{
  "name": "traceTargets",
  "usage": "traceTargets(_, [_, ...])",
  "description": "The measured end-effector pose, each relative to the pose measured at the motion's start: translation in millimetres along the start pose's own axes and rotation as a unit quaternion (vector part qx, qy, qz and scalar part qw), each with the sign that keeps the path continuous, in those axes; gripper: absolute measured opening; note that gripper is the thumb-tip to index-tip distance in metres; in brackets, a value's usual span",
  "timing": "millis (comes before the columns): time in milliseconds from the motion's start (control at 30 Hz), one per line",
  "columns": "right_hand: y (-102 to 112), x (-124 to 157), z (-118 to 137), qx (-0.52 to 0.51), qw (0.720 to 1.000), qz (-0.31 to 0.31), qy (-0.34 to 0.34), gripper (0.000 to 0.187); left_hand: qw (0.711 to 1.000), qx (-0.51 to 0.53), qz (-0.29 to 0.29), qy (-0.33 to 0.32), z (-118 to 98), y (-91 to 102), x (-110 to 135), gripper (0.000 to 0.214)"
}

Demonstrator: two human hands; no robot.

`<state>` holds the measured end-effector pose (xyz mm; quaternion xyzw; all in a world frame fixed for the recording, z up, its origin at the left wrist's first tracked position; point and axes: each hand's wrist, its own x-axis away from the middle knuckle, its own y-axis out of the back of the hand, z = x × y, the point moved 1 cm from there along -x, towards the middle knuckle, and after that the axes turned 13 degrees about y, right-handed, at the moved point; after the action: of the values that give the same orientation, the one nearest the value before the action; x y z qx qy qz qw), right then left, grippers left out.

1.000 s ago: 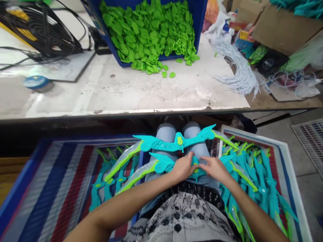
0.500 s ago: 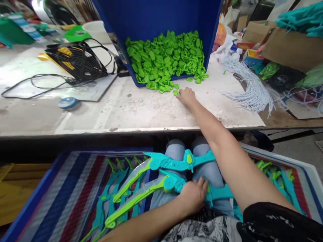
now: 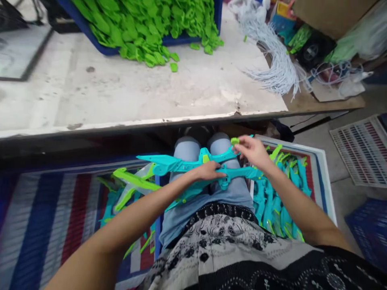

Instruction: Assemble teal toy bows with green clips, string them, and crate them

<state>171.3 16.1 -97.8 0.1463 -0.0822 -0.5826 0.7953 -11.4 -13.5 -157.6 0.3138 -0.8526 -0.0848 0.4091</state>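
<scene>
Two turquoise plastic toy bow parts with lime-green limbs lie across my lap. My left hand [image 3: 208, 170] is closed around the nearer toy bow [image 3: 238, 174], over its middle. The farther toy bow [image 3: 169, 161] rests just beyond it on my knees, with a green insert at its centre. Between thumb and fingertips, my right hand [image 3: 254, 152] pinches a small green plastic piece [image 3: 235, 141], held above the right end of the bows. A heap of similar green pieces [image 3: 145, 28] spills from a blue bin [image 3: 105, 49] on the table.
The white worktable [image 3: 127, 92] has its front edge just past my knees. A bundle of white cords [image 3: 278, 68] lies at its right. More turquoise bows [image 3: 287, 181] fill a striped-lined tray on my right, and others sit in a striped-lined tray [image 3: 54, 201] at left.
My right hand has come back from the table to above my lap with a green piece. The nearer bow has been turned under my left hand. The view has tipped downward.
</scene>
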Motion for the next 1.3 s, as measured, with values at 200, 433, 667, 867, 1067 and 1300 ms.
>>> traceTargets(200, [-56,124,-38,-0.09,0.981,-0.076,-0.157,0.035,0.999,0.023,0.013,-0.022,1,-6.1,0,0.039])
traceTargets(433, [-88,127,-48,-0.066,0.977,-0.123,-0.16,0.037,1.0,0.022,-0.001,-0.001,-1,-10.3,8,0.047])
traceTargets(667, [-85,130,-45,0.049,0.976,-0.118,-0.174,0.046,0.998,0.038,-0.032,0.034,-1,-19.2,7,0.045])
traceTargets(867, [-85,141,-43,0.093,0.985,-0.086,-0.115,0.069,0.994,0.103,-0.009,0.033,2,-23.7,13,0.047])
traceTargets(1067, [-100,151,-52,-0.074,0.992,-0.052,-0.091,0.071,0.985,0.163,0.038,0.038,12,-31.7,30,0.05])
traceTargets(1300, [-95,139,-46,-0.094,0.991,-0.04,-0.083,0.064,0.982,0.184,0.008,0.048,9,-31.3,36,0.047])
